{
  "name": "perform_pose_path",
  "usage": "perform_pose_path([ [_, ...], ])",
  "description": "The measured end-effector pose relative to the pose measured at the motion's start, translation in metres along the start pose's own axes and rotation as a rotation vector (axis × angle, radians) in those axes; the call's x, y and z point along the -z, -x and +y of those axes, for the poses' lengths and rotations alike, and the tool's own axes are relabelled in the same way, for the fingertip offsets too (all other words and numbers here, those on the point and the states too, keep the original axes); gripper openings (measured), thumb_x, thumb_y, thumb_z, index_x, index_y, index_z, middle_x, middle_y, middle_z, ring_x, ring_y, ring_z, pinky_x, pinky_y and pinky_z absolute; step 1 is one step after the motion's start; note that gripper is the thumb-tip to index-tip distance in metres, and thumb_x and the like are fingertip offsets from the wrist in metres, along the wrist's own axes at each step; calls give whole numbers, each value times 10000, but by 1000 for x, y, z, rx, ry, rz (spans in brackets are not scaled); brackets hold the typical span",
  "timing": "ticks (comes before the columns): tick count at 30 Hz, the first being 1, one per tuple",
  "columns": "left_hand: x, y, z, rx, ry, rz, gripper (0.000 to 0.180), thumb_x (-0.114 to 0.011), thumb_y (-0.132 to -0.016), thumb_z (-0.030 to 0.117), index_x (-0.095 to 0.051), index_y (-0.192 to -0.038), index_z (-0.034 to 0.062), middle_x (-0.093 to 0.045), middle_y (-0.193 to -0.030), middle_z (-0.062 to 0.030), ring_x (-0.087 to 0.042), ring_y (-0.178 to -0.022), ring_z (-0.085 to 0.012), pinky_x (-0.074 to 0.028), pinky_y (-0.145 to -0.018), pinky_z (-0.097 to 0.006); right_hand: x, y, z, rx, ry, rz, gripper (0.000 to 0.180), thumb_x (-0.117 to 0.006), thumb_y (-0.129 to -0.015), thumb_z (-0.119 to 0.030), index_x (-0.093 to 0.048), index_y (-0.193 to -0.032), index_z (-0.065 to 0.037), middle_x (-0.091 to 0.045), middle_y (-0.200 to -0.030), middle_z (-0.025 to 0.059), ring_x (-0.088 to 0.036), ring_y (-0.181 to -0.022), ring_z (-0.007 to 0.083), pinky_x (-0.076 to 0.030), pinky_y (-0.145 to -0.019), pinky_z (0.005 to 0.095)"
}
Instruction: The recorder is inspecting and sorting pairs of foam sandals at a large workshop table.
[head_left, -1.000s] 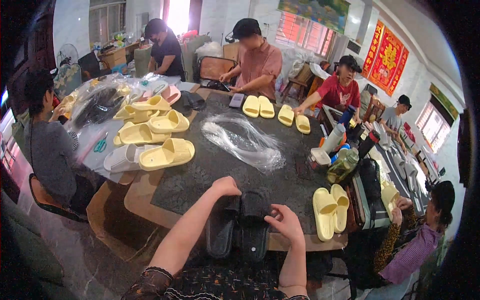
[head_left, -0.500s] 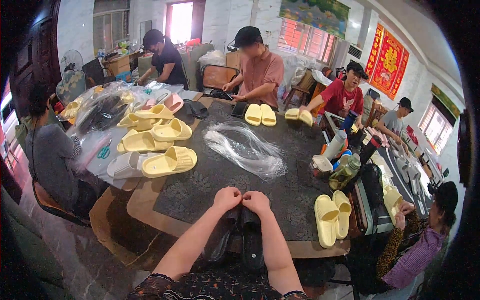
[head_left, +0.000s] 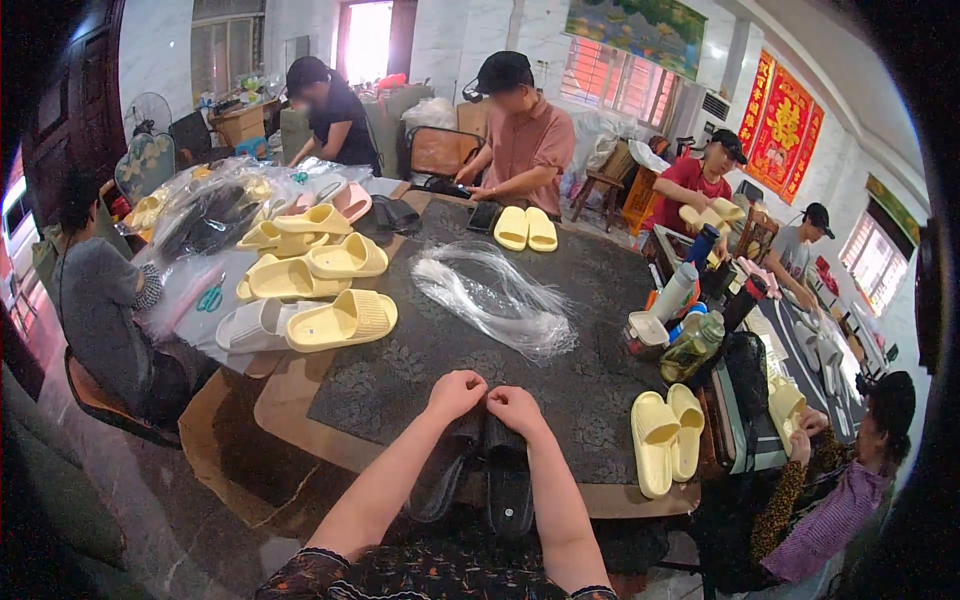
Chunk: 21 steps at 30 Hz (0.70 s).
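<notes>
we keep our left hand (head_left: 456, 392) and right hand (head_left: 514, 408) curled, fingers pinching the tops of the black slippers (head_left: 480, 470), holding both soles evenly aligned.

We see a daylit room, the far window (head_left: 367, 38) blown out to white glare while the tabletop (head_left: 420, 350) is evenly lit with soft shadows. Fisheye distortion bends straight edges, the corners fall black, and distant figures look soft.

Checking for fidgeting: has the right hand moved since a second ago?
Yes. The right hand has moved leftward along the table's near edge, away from the yellow slipper pair, and now meets the left hand over the black slippers.
</notes>
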<state>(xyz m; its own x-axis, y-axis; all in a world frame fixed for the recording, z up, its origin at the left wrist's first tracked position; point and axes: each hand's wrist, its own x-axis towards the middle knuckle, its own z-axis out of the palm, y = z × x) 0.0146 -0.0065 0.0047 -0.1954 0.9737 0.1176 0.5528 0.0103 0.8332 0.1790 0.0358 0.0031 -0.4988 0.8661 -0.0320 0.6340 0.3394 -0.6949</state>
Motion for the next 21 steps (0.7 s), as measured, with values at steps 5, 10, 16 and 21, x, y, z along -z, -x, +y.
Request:
perform_pose_path([
  [5,3,7,3,-52,35,4,248,-655,-775,297,-709,-903,91,-692,-822,-85,-664,-766,-219,-512,-709,-338,7,1,-3,45,-320,212,201,-636,-831,-195,-668,-901,-9,-672,-783,63,-614,-731,125,-479,-675,284],
  [10,6,10,1,-42,90,-144,244,-678,-764,304,-711,-907,109,-695,-831,-68,-666,-770,-208,-511,-708,-333,2,4,10,57,-340,242,221,-643,-851,-204,-656,-920,6,-659,-778,31,-588,-727,95,-473,-672,266],
  [16,6,15,14,-79,-7,-48,201,-685,-770,251,-704,-878,83,-679,-820,-75,-649,-746,-202,-504,-702,-319,1,10,10,43,-360,259,251,-674,-804,-252,-669,-929,-34,-666,-759,62,-618,-702,147,-483,-660,301],
  [21,5,10,5,-291,7,76,162,-660,-774,220,-680,-838,73,-655,-815,-79,-607,-791,-265,-480,-743,-380,7,15,-10,-10,-211,246,232,-685,-783,-263,-682,-893,-58,-651,-711,52,-616,-665,157,-478,-635,312],
])
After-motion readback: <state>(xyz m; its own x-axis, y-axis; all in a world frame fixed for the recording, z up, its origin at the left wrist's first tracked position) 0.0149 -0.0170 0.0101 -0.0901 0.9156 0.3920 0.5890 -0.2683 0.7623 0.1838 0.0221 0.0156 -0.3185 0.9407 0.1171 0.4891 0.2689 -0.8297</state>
